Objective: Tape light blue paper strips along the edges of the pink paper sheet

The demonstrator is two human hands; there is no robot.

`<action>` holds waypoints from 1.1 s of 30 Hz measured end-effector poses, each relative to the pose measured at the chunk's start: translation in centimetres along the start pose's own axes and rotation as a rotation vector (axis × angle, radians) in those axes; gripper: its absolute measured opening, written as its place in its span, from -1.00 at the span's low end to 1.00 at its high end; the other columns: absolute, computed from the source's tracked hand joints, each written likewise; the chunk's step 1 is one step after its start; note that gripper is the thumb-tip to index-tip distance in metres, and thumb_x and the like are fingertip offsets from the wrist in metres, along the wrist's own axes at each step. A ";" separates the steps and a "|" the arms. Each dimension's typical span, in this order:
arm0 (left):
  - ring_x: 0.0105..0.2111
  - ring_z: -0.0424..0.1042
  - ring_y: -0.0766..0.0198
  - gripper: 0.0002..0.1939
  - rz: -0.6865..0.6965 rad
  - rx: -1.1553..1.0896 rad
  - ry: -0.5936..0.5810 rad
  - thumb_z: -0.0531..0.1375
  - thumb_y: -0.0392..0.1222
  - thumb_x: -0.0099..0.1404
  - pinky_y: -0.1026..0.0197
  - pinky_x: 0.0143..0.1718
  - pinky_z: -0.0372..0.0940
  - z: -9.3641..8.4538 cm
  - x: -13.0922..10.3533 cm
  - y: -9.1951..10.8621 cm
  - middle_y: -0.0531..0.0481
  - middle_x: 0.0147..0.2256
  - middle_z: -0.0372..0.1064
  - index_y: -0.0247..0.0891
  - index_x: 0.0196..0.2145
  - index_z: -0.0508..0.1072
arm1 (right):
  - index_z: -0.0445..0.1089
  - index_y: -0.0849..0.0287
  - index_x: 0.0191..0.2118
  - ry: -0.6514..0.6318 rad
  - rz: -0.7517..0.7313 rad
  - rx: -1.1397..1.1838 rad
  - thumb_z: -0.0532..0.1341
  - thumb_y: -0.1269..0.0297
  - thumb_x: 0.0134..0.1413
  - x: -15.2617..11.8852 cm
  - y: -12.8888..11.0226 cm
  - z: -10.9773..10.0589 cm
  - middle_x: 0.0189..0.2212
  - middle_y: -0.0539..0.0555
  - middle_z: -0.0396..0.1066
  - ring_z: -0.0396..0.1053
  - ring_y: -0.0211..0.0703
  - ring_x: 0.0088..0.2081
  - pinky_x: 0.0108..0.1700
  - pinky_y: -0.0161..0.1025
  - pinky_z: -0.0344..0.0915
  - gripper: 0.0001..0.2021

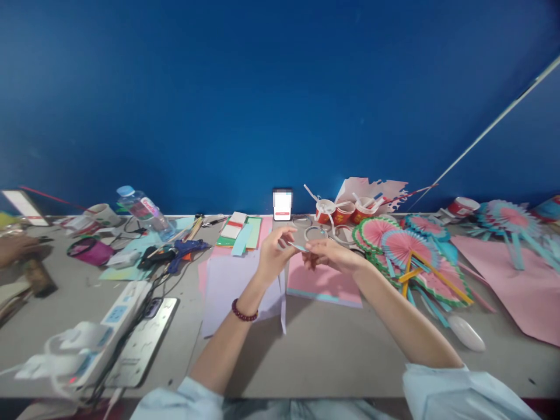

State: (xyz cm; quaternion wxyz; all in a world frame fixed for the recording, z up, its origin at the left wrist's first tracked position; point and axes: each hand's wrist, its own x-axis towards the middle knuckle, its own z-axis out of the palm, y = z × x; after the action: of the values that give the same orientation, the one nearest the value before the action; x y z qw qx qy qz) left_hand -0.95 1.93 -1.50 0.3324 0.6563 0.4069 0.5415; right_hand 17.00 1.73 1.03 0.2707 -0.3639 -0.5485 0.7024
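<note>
Between my two hands runs a small pale blue paper strip [300,248], pinched at both ends. Its exact shape is partly hidden by my fingers. My left hand [275,252], with a dark red bead bracelet at the wrist, has its fingers closed on the strip's left end. Closed on the other end is my right hand [333,255]. Below them lie lilac paper sheets [236,291] and a pink sheet [324,281]. Just behind my right hand sits a roll of clear tape [315,233].
Red paper cups [343,214] holding white strips stand behind my right hand. Folded paper fans [409,248] pile up at right, near a white mouse [466,333]. At left are a blue glue gun [186,251], a bottle [146,210], a power strip [116,318] and a phone [142,344].
</note>
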 end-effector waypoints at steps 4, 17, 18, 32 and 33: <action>-0.38 0.35 0.24 -0.62 0.047 0.088 -0.062 0.33 -0.07 0.04 0.25 -0.35 0.22 -0.3 -0.1 0.0 -0.01 -0.38 0.40 -0.15 -0.16 0.47 | 0.39 0.25 -0.46 0.066 -0.032 0.039 0.33 0.06 -0.12 -0.4 0.5 -0.2 -0.56 0.00 0.38 0.34 -0.29 -0.52 -0.43 -0.30 0.28 -0.69; -0.35 0.37 0.20 -0.63 0.220 0.562 -0.297 0.30 -0.17 0.11 0.25 -0.36 0.16 -0.6 -0.1 -0.4 -0.02 -0.37 0.45 -0.10 -0.09 0.43 | 0.43 0.19 -0.45 0.371 -0.278 -0.633 0.18 0.17 0.06 -2.9 1.8 0.0 -0.53 0.00 0.44 0.33 -0.25 -0.48 -0.37 -0.29 0.27 -0.79; -0.35 0.38 0.19 -0.63 0.225 0.564 -0.319 0.31 -0.18 0.09 0.25 -0.36 0.16 -0.7 -0.1 -0.4 -0.03 -0.37 0.45 -0.09 -0.11 0.44 | 0.43 0.18 -0.45 0.394 -0.297 -0.666 0.17 0.19 0.06 -3.1 1.8 0.1 -0.52 0.00 0.45 0.33 -0.24 -0.46 -0.36 -0.29 0.27 -0.79; -0.45 0.35 0.28 -0.75 -0.048 0.002 -0.426 0.22 0.00 0.16 0.29 -0.44 0.21 0.0 -0.3 1.5 -0.04 -0.44 0.42 -0.23 -0.49 0.51 | 0.45 0.17 -0.40 0.514 -0.320 -0.783 0.17 0.21 0.07 -4.7 2.0 -0.3 -0.44 0.03 0.49 0.38 -0.19 -0.40 -0.32 -0.27 0.29 -0.82; -0.46 0.34 0.29 -0.74 -0.052 -0.020 -0.429 0.22 -0.01 0.16 0.29 -0.45 0.20 0.2 -0.4 1.6 -0.04 -0.46 0.40 -0.24 -0.51 0.50 | 0.46 0.17 -0.36 0.512 -0.308 -0.758 0.18 0.20 0.06 -4.8 2.1 -0.4 -0.42 0.04 0.50 0.40 -0.17 -0.37 -0.30 -0.26 0.30 -0.82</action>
State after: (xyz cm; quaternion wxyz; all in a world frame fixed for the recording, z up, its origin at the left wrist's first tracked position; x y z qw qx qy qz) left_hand -0.52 0.91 -0.34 0.4316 0.7425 0.3381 0.3848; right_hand 20.16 -2.36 -0.05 0.3462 -0.5127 -0.7292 0.2925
